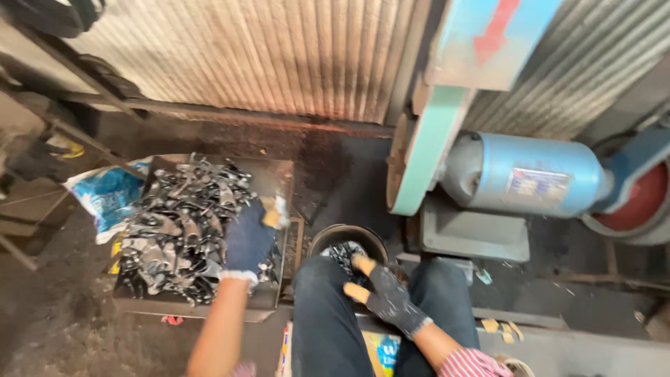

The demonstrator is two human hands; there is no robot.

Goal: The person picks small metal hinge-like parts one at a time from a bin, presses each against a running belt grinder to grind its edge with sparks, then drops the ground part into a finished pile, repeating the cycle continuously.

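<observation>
floor: dark, gritty, under a corrugated wall (279, 56).
left hand (250, 241): gloved, over metal parts (178, 223) heaped in tray (276, 171); grip unclear.
right hand (384, 293): fingers loosely spread at bucket (328, 237) rim.
risk: sharp edges snag gloves; grinder (523, 174) close by.

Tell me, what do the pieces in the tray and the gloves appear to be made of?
The pieces in the tray look like bare metal: grey, shiny, with hard glints. The left hand's glove looks like dark blue knit fabric with a white cuff; the right hand's glove like dark speckled knit, worn through at the fingertips.
</observation>
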